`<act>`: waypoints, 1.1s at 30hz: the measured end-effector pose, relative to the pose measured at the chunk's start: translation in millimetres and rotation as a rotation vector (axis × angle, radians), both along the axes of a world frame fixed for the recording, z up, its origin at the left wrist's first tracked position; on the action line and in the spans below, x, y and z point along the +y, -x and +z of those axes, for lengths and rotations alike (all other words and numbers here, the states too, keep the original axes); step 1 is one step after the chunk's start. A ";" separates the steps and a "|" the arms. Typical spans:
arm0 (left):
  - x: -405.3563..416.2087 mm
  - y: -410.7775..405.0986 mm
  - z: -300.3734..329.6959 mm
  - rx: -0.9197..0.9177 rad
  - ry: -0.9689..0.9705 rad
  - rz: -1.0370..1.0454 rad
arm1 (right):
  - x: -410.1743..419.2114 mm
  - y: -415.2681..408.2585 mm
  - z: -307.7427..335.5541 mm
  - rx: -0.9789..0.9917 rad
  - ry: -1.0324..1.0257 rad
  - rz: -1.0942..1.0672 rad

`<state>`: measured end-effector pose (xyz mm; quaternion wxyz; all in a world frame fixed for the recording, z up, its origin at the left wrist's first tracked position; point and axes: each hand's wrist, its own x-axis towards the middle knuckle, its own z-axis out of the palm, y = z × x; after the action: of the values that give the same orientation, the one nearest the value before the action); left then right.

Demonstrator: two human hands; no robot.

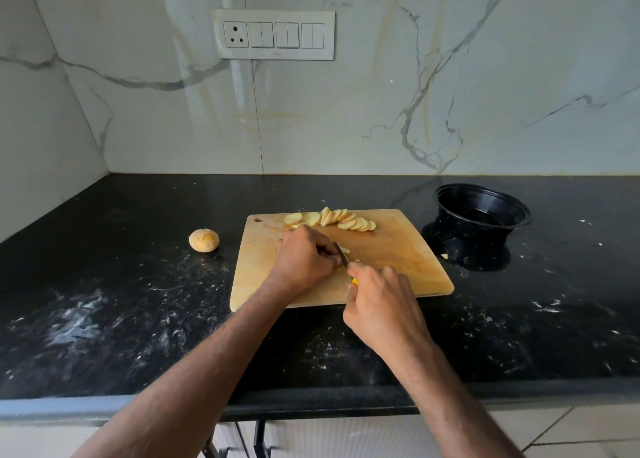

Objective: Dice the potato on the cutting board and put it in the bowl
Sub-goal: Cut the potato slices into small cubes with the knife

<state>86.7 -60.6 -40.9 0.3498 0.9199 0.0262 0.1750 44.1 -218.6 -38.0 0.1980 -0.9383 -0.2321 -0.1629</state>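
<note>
The left hand (304, 257) curls its fingers over potato pieces (344, 250) mid-board. The right hand (381, 302) grips a yellow-handled knife (343, 257), blade beside those fingers. Potato slices (332, 219) line the cutting board's (398, 250) far edge. A black bowl (481, 212) sits right of the board; a potato end (204, 240) lies left on the counter (104, 284).

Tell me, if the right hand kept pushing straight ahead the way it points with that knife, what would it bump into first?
Probably the left hand, pressing potato beside the knife held by the right hand; depth is uncertain.
</note>
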 end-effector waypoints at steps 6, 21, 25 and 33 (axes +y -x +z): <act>-3.5 0.3 -0.2 -0.014 0.006 0.047 | -5.2 1.0 0.9 0.007 -0.014 0.012; 5.0 -0.5 -1.7 -0.059 0.107 0.037 | -46.7 22.8 12.7 0.047 -0.091 -0.037; 8.2 0.3 -0.4 -0.090 0.208 0.065 | -27.0 20.0 10.2 0.009 -0.064 -0.010; 12.4 0.8 -4.2 -0.167 0.330 0.102 | 9.5 9.9 -0.8 -0.065 -0.003 -0.072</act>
<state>85.9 -48.1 -45.1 0.4876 0.8298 0.0720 0.2616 34.2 -209.1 -38.7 0.1859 -0.9398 -0.2044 -0.2009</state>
